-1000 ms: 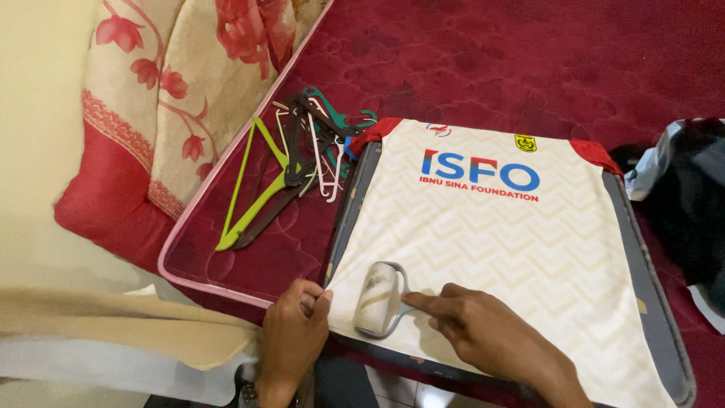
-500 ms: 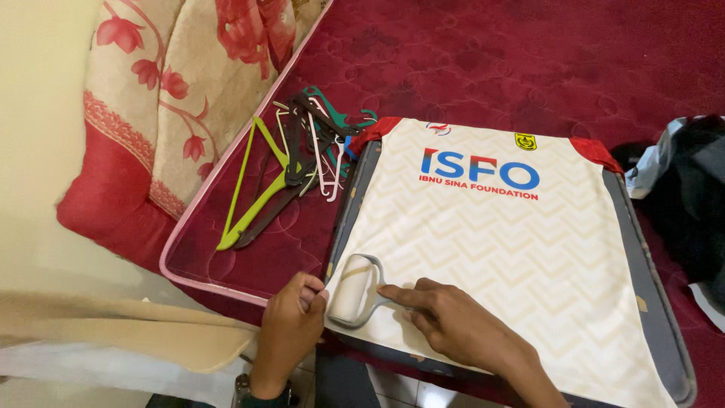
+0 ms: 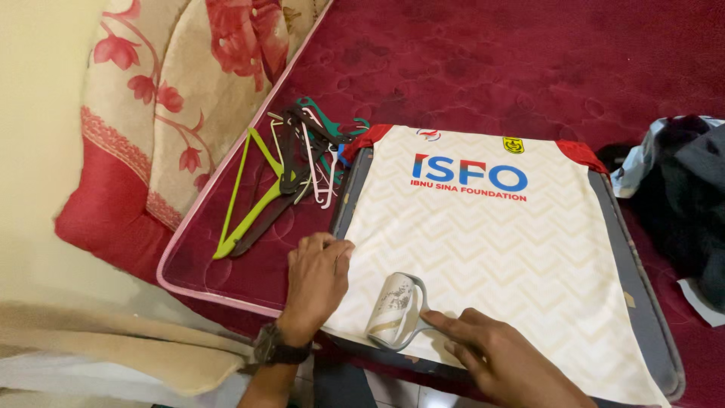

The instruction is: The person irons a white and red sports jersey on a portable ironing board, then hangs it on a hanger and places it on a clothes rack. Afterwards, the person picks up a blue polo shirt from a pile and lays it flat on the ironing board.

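**Lint roller on the jersey, both your hands at its near edge**

Far left, a floral cushion [image 3: 189,98] in cream and red leans against the pale wall. Beside it, a heap of plastic hangers [image 3: 291,170], lime green, dark, white and teal, lies on the maroon mattress [image 3: 491,60], just off the board's left corner.

Your left hand [image 3: 317,279] lies flat, palm down, on the left edge of the cream jersey [image 3: 491,249], fingers together and stretched out, pinning the cloth; a dark watch sits on that wrist. The jersey is spread over a grey padded board [image 3: 642,302] on the mattress, red sleeves at the far end.

Just right of that hand, the lint roller [image 3: 393,308] rests on the jersey near its lower left part, tilted, its sheet marked with lint. Your right hand [image 3: 498,363] holds the roller's grey handle, fingers closed about it, forefinger laid along it.

Far right, a pile of dark clothing [image 3: 683,196] lies on the mattress.
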